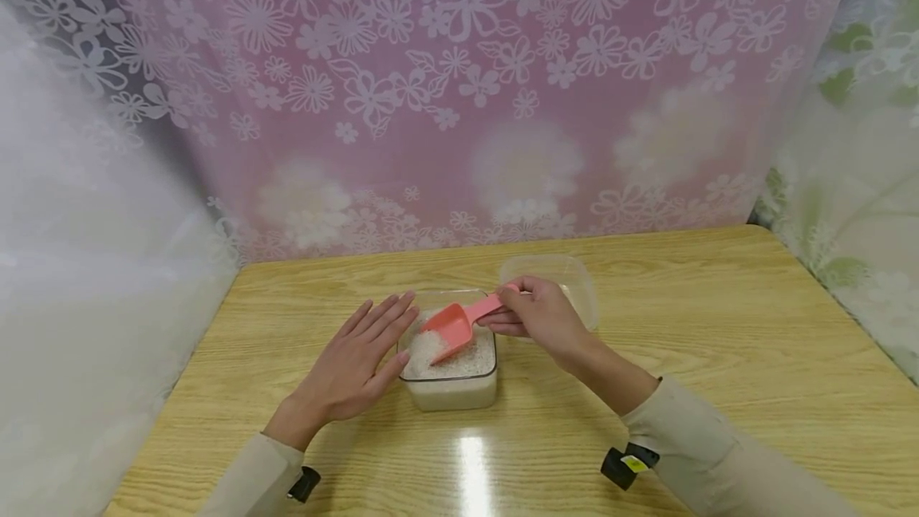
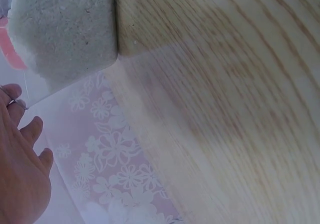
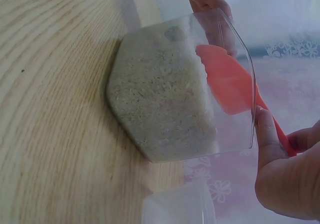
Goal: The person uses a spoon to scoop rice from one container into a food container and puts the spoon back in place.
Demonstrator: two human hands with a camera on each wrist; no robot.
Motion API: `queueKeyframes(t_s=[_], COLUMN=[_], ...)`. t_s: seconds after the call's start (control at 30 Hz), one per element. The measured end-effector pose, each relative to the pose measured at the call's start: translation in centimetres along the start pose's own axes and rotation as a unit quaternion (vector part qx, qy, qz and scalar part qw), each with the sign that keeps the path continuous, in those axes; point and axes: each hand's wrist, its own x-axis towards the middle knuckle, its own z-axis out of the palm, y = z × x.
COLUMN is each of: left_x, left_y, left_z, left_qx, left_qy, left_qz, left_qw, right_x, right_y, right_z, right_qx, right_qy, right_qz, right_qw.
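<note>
A clear square container (image 1: 455, 396) of white rice (image 1: 424, 357) stands on the wooden table. My right hand (image 1: 549, 321) pinches the handle of a pink scoop (image 1: 454, 329), whose bowl lies tilted at the rice inside the container, its mouth toward the left. In the right wrist view the scoop (image 3: 227, 79) shows through the clear wall, above the rice surface. My left hand (image 1: 359, 365) is held with straight fingers at the container's left rim. From the left wrist, the left hand (image 2: 22, 159) appears beside the container's upper edge.
Behind my right hand a translucent plastic container (image 1: 585, 286) sits on the table (image 1: 704, 341). A pink flowered curtain (image 1: 459, 102) hangs along the table's far edge, with pale curtains at both sides.
</note>
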Motion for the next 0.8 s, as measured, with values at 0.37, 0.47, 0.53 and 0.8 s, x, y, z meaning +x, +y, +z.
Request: queueKeyframes(t_s=[0.37,0.47,0.53,0.8], left_x=[-0.1,0.0,0.0,0.0], left_y=[0.2,0.2,0.1,0.2], left_z=[-0.1,-0.1,-0.1,-0.1], left_qx=[-0.002,-0.003,-0.002,-0.003], left_qy=[-0.002,-0.004,-0.005,-0.006], left_qz=[-0.001,-0.002,-0.002,-0.004], left_qw=[1.0,1.0,1.0,1.0], right_x=[-0.5,-0.6,-0.7,-0.9], right_y=[0.6,0.5,0.3,-0.3], right_z=[-1.4,-1.6,-1.7,-2.4], right_qx=[0.094,0.111,0.121,0.138], right_qy=[-0.001,0.002,0.002,-0.003], right_qz=[0.029,0.03,0.028,0.013], right_qw=[0.995,0.993,0.992,0.99])
